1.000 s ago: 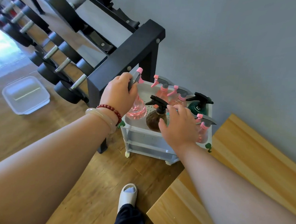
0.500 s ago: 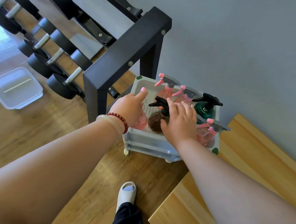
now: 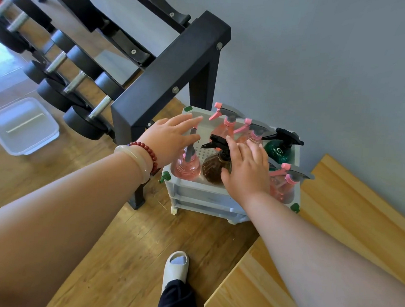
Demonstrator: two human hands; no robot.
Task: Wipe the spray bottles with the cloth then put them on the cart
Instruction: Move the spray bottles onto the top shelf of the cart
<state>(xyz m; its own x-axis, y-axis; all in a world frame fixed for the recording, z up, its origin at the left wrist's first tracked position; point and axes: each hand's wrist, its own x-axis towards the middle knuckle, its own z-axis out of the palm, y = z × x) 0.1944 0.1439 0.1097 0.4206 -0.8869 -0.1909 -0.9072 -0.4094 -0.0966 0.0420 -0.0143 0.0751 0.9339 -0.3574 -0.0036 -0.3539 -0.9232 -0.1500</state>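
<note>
A white cart [image 3: 201,194] stands on the floor against the grey wall. Several spray bottles stand on its top tray. At the front left is a pink bottle [image 3: 187,168]; my left hand [image 3: 171,138] hovers above it with straight, spread fingers. A brown bottle with a black trigger [image 3: 213,169] stands beside it; my right hand [image 3: 246,169] lies flat against it, fingers extended. At the back are two pink bottles [image 3: 224,128] and a green one [image 3: 278,150]. Another pink bottle [image 3: 282,186] stands at the front right. No cloth is in view.
A black dumbbell rack [image 3: 163,78] stands just left of the cart, its post close to my left wrist. A clear plastic tub [image 3: 22,126] sits on the wooden floor at the left. A light wooden table [image 3: 334,234] borders the cart on the right. My slippered foot [image 3: 176,266] is below.
My left hand let go of the front pink bottle, now standing on the tray, and opened above it. My right hand stayed on the brown bottle.
</note>
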